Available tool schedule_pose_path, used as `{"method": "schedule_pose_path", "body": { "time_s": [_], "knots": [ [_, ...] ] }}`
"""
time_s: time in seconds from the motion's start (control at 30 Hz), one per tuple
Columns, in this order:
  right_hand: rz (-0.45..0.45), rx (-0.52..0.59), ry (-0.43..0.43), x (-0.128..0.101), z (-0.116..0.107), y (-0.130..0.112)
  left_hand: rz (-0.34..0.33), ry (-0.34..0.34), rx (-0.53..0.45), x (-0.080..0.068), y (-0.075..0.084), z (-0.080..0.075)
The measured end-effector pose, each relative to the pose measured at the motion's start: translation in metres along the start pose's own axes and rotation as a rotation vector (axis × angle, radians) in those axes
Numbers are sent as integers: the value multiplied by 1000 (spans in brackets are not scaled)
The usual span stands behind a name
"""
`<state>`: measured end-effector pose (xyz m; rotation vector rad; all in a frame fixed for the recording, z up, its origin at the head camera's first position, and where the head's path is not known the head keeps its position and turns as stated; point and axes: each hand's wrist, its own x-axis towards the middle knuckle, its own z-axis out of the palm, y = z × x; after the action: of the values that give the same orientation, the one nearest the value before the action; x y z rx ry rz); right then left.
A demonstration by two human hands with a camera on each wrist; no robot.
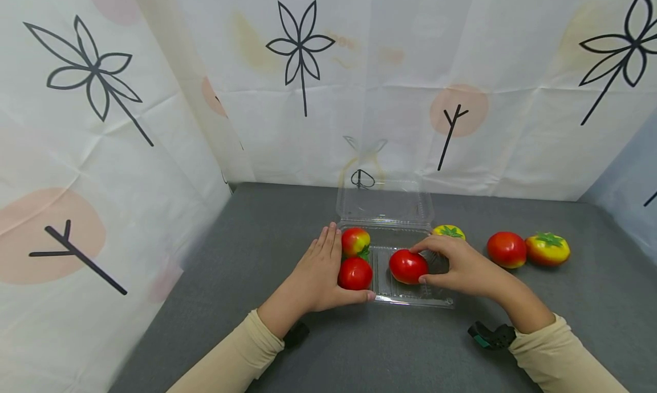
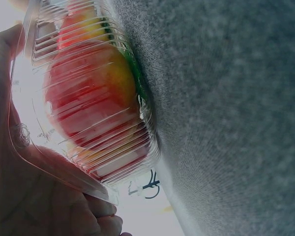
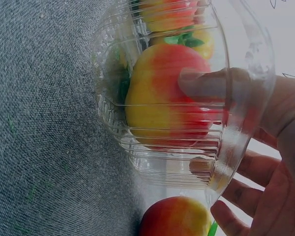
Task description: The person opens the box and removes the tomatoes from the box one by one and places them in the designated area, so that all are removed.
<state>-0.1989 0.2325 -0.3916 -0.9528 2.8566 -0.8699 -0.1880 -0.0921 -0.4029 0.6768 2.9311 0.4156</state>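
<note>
Item: clear plastic box [image 1: 410, 295], hinged lid up at back, on grey worktop [image 1: 267, 222], centre front.

Contents: 3 tomatoes. Two at left end, one yellow-red [image 1: 355, 240] behind, one red [image 1: 355, 273] in front. Third red tomato [image 1: 408, 266] mid-box, under right hand.

Left hand [image 1: 320, 273]: fingers straight, flat against box's left end, thumb along front edge; braces, no grip round anything. Left wrist view shows palm touching ribbed wall.

Right hand [image 1: 457, 264]: fingers and thumb curled over the mid-box tomato, pinching it.

Loose on worktop, right of box: yellow-green tomato [image 1: 449, 231] just beside box, partly behind right hand; red one [image 1: 506, 248] and yellow one [image 1: 547, 248] further right, touching each other.

Handling (judgement): box thin-walled, ribbed, v. light, flexes and likely slides on the cloth if not steadied; hold by rim or end walls, not lid. Tomatoes smooth, glossy, prob. light imitation fruit, roll easily; take hold across widest part w/ fingertips and thumb, gentle pressure. Cannot tell if hard or soft.
</note>
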Motion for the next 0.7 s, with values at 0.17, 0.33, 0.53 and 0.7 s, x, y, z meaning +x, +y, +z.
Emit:
{"method": "schedule_pose_path", "body": {
  "time_s": [0.17,0.33,0.53,0.7],
  "knots": [
    [-4,-2,4,0,0,0,-1,-1,1,1,-1,1],
    [-20,-7,13,0,0,0,-6,-5,2,1,-1,1],
    [-27,0,14,1,0,0,-6,-4,2,1,0,1],
    [-32,3,15,1,0,1,-7,-6,-1,1,0,1]
  ]
}}
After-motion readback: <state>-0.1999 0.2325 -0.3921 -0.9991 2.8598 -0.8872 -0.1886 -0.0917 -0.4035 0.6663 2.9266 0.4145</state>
